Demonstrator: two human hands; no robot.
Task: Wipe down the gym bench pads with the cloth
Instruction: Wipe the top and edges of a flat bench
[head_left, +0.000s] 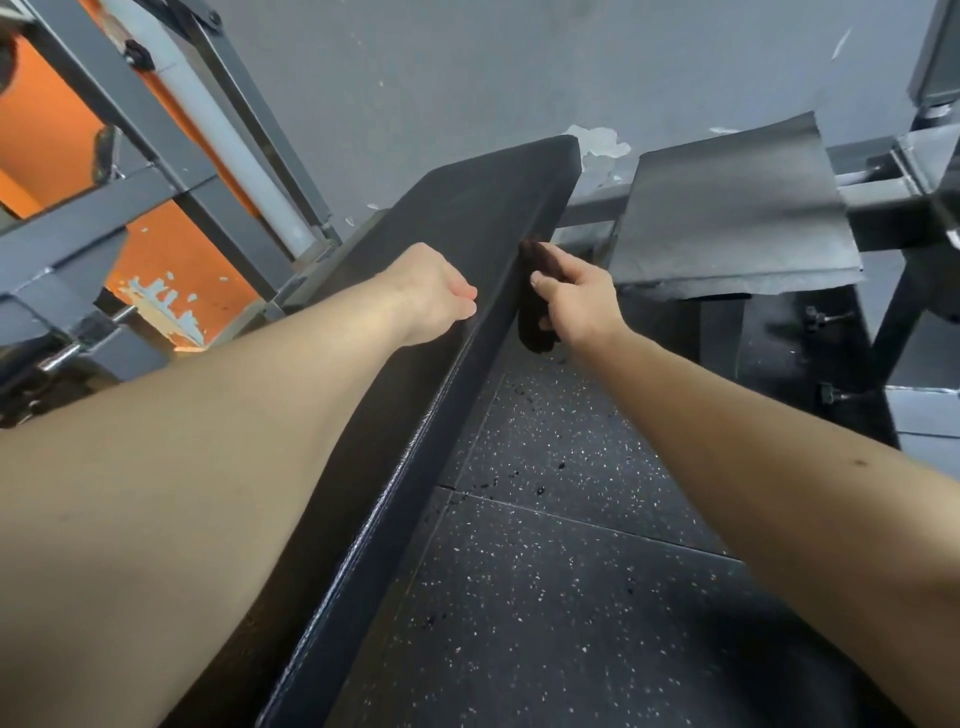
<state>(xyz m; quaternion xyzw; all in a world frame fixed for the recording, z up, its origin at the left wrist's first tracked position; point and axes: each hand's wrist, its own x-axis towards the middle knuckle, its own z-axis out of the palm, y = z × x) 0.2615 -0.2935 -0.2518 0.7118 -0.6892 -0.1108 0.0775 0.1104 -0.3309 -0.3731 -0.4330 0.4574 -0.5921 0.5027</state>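
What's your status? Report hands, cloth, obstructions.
Left hand resting on top of the bench pad. Right hand grips the dark cloth against the pad's side edge. Nothing blocking along that edge.

cam: head-worn, wide-angle | faces: forward and down along the bench pad (457, 218) toward the grey wall (415, 62) | range: near, pad runs from bottom edge to mid-frame | below: speckled floor (545, 597)

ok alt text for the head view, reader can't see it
A person's right hand holds a dark cloth against the side of a long black bench pad, while the left hand rests on its top. Speckled floor lies below.
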